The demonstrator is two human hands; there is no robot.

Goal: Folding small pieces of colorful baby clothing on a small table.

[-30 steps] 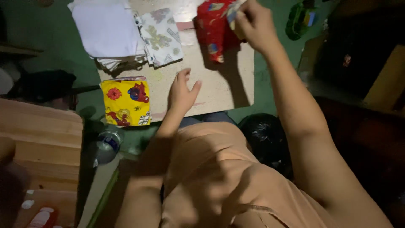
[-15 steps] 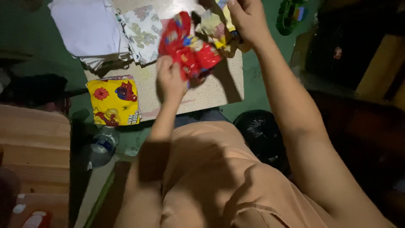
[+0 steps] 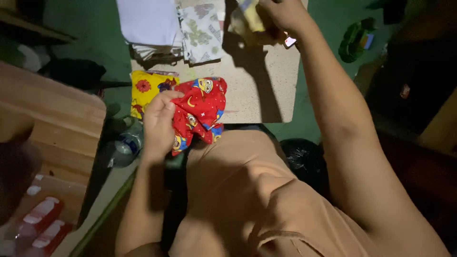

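My left hand (image 3: 159, 120) grips a crumpled red cartoon-print piece of fabric or paper (image 3: 201, 108) at the near edge of a small beige board (image 3: 261, 90). It overlaps a yellow cartoon-print piece (image 3: 144, 88) lying at the board's left. My right hand (image 3: 282, 14) is stretched to the far edge and closed on a yellowish crumpled piece (image 3: 251, 20), partly cut off by the frame. A stack of white sheets (image 3: 145, 21) and a pale printed sheet (image 3: 201, 33) lie at the far left of the board.
A plastic bottle (image 3: 124, 148) lies on the green floor left of my lap. Wooden boards (image 3: 52, 123) stand at left, a black bag (image 3: 304, 159) at right, a green object (image 3: 354, 40) at far right. Red-and-white packs (image 3: 45, 221) sit bottom left.
My left hand took the red printed piece from the far side and pulled it down toward my lap, beside the yellow piece. The right hand stayed far, now holding a yellowish piece.
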